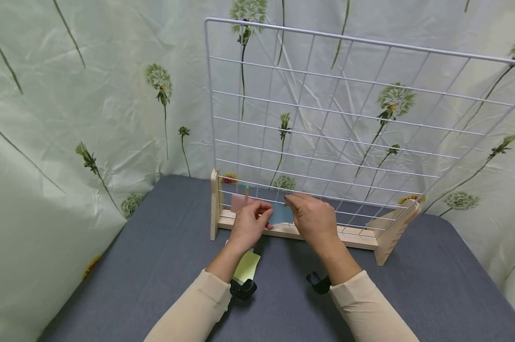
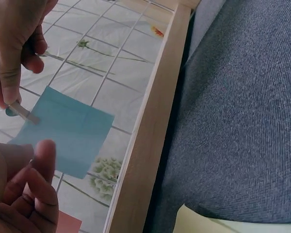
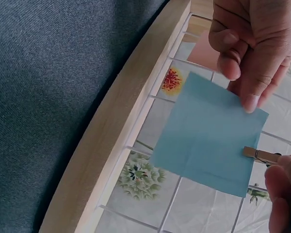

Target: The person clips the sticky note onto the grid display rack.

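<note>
Pinching clothespin (image 3: 262, 156) in right grip (image 1: 315, 218), over edge of blue note (image 3: 206, 136); pinching same note in left grip (image 1: 248, 223), with wire grid (image 1: 338, 148) behind both, pink note (image 1: 238, 203) beside left grip.

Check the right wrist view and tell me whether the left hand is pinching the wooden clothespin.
No, the right hand pinches the wooden clothespin, while the left hand holds the blue note by its edge.
</note>
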{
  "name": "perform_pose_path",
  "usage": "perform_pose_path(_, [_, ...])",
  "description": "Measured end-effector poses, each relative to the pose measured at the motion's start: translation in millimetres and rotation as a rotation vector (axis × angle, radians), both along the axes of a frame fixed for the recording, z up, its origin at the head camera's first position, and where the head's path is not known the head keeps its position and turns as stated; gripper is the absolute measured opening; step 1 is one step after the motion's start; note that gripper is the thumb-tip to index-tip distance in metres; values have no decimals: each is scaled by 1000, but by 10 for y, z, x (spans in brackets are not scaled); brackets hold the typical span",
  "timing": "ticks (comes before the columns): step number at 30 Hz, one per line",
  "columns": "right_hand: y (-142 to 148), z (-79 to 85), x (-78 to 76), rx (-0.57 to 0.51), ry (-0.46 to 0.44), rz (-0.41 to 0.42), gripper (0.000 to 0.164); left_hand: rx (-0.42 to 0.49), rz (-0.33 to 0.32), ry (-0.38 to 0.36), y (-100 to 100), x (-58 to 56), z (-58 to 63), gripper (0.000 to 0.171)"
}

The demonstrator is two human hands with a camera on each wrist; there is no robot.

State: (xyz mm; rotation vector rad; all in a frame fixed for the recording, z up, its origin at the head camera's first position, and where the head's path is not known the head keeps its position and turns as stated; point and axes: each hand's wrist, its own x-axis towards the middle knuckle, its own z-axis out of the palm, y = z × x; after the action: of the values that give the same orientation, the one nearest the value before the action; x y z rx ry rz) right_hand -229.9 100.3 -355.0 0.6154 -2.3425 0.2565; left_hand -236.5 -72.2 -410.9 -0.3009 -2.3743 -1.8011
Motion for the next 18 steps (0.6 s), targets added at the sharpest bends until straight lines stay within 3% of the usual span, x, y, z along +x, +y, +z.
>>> perform_pose_path(4, [-7, 15, 26, -4, -15, -6, 11, -70, 0, 4, -18, 13, 13, 20])
perform_pose_path(13, [60, -25, 72, -35, 53, 14, 8, -414, 100, 40, -90, 132, 210, 20])
perform_pose_path(18, [106, -52, 105, -43, 79, 15, 9, -411, 70, -12, -116, 179, 264, 23])
